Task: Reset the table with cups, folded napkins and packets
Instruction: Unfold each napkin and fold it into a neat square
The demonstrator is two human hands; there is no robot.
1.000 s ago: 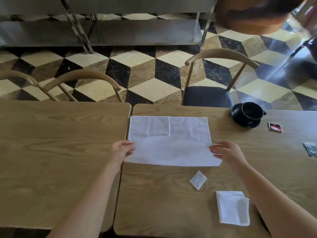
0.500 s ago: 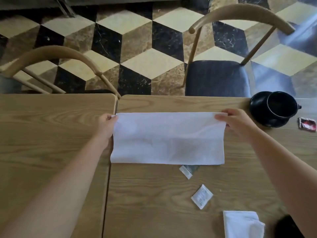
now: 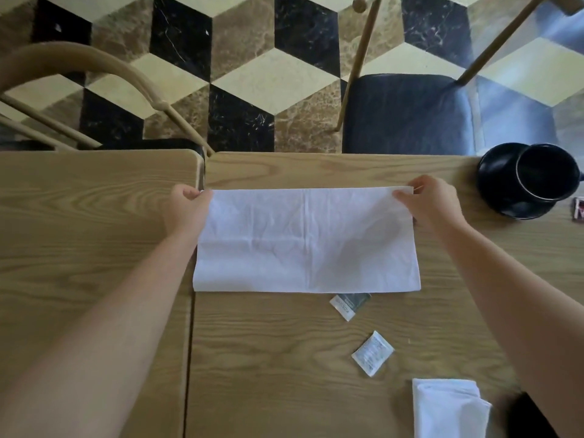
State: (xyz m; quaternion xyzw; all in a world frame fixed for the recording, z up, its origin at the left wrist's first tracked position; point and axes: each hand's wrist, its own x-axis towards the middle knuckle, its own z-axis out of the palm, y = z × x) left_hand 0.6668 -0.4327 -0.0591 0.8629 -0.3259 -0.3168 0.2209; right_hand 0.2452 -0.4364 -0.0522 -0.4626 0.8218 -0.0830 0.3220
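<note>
White napkin [image 3: 306,240] lies halved; left hand [image 3: 186,210] and right hand [image 3: 429,203] pinch its far corners, likely aligning edges.

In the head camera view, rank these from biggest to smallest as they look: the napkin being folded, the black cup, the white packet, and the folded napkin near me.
1. napkin being folded
2. black cup and folded napkin: alike, napkin nearer and cropped, unranked
3. white packet
</note>
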